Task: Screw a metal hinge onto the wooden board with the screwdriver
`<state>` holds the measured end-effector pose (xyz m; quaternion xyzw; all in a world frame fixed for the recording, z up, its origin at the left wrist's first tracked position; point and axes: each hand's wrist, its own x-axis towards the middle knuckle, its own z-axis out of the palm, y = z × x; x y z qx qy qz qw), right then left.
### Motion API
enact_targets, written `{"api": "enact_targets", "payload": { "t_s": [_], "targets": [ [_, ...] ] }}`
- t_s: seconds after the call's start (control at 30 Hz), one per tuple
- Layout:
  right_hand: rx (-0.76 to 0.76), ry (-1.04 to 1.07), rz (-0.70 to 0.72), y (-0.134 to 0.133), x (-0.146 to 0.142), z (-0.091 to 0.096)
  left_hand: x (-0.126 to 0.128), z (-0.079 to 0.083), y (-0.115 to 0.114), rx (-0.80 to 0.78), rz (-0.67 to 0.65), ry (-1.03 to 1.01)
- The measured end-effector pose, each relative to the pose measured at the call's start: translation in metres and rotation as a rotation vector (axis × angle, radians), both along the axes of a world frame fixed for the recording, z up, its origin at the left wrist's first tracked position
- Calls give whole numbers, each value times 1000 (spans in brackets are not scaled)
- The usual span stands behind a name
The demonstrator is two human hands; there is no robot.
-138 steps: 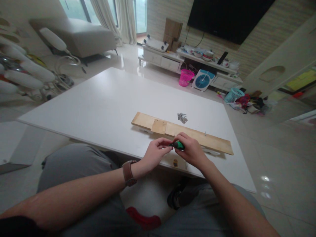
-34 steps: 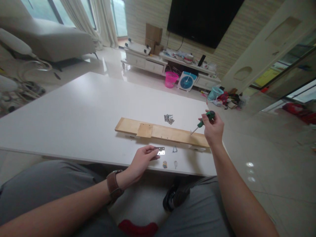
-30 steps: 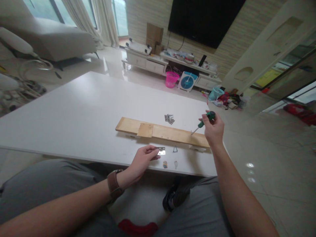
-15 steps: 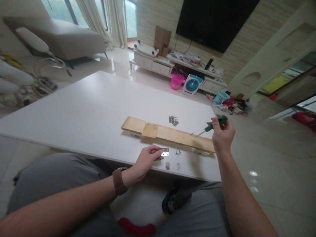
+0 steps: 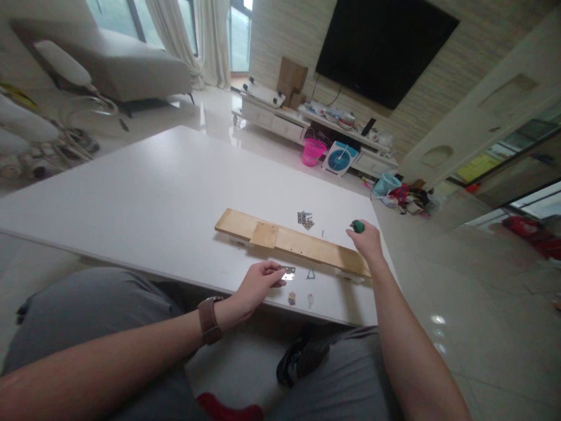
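My right fingers (image 5: 357,237), wrapped round the green-handled screwdriver (image 5: 358,226) right of centre, have turned it so that its shaft no longer shows; half a second ago it pointed down across the wooden board (image 5: 324,245). The small screw (image 5: 323,233) has shifted left too, nearer the hinge pile (image 5: 308,223), by the board's upper edge; touching it or not, I can't tell. I take it as loose, not driven in. My left fingers (image 5: 275,275) stay pinching one hinge (image 5: 290,271), below centre, over the bench (image 5: 197,175).
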<state>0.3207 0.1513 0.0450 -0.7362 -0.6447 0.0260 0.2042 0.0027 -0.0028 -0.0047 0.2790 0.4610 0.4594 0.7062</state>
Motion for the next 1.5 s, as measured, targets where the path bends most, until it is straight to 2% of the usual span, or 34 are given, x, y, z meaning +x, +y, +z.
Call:
{"api": "enact_targets", "payload": {
  "t_s": [0.2,0.37,0.47,0.6,0.77,0.87,1.0,1.13,1.2,1.33,1.4,1.5],
  "targets": [
    [-277,-162,-24,34,-21,-20,13,-8,5,51,-1,-11],
    [-528,-243,78,79,-55,-31,28,-14,7,43,3,-27],
    [-667,-297,129,96,-71,-43,39,-12,5,12,-47,-43],
    [-737,-372,150,102,-80,-54,55,-5,5,27,-67,-88],
    [-693,-416,150,93,-83,-43,69,-2,10,65,-56,-131],
    [-595,-407,169,84,-87,-26,68,2,11,103,-49,-79],
    [-381,-332,269,57,-92,9,55,14,5,128,-51,-40],
    [-235,-180,404,-1,-99,45,40,22,-1,158,-64,-57],
    [-137,31,482,-39,-104,55,33,22,-2,221,-80,-77],
    [-92,410,534,-101,-122,51,17,21,2,358,-138,-72],
    [-95,519,526,-117,-131,45,8,21,4,389,-166,-54],
    [-155,598,583,-128,-137,40,-1,23,6,366,-243,-66]
  ]
}}
